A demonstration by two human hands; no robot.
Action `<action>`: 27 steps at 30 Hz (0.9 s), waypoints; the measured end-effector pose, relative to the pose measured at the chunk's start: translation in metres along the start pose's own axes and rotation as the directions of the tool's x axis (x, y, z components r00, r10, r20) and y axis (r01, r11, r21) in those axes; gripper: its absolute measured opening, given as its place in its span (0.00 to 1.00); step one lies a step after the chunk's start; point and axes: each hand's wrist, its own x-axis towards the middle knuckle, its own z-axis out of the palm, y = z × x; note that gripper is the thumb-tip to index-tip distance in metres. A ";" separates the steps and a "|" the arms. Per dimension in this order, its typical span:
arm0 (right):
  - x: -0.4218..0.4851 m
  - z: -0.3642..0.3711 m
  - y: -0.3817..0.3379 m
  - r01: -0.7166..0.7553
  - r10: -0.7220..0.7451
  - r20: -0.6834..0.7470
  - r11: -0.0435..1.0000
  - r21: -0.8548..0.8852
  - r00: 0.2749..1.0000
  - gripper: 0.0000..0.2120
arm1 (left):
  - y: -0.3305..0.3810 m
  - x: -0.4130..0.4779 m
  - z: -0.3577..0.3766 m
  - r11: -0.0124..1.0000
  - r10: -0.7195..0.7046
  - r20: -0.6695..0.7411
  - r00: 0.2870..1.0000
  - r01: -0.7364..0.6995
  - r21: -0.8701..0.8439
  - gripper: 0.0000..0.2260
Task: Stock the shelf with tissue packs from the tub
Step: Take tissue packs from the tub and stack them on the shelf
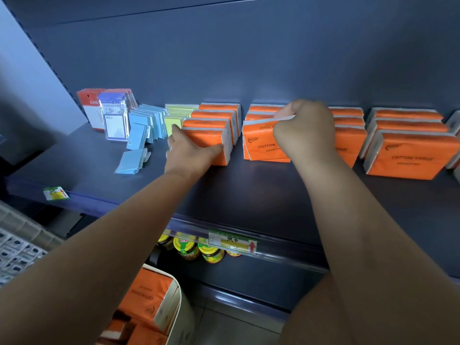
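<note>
Orange tissue packs stand in rows on the dark blue shelf. My left hand grips the front pack of the leftmost row, thumb across its front face. My right hand pinches the top edge of the front pack of the second row, which stands upright. More orange rows stand to the right. The cream tub sits below at the bottom left of centre, with more orange packs inside it.
Blue and yellow card packets and red and white card holders crowd the shelf's left end. Jars with yellow lids stand on the lower shelf. A white crate is at the far left. A price label hangs on the shelf rail.
</note>
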 end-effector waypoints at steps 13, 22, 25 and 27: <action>-0.002 0.000 0.006 -0.109 0.139 0.146 0.975 -0.195 0.980 0.18 | 0.023 -0.046 -0.011 0.975 0.176 -0.258 0.950 -0.204 -0.084 0.25; -0.007 0.004 0.008 -0.141 0.153 0.053 0.971 -0.191 0.987 0.21 | 0.041 -0.101 0.021 0.933 0.156 0.141 0.978 -0.099 -0.346 0.11; -0.007 0.005 0.007 -0.138 0.147 0.038 0.973 -0.184 0.988 0.21 | 0.039 -0.098 0.027 0.941 0.134 0.205 0.970 -0.060 -0.333 0.13; -0.007 0.006 0.006 -0.136 0.144 0.035 0.976 -0.171 0.989 0.22 | 0.036 -0.097 0.028 0.943 0.101 0.236 0.967 -0.017 -0.332 0.14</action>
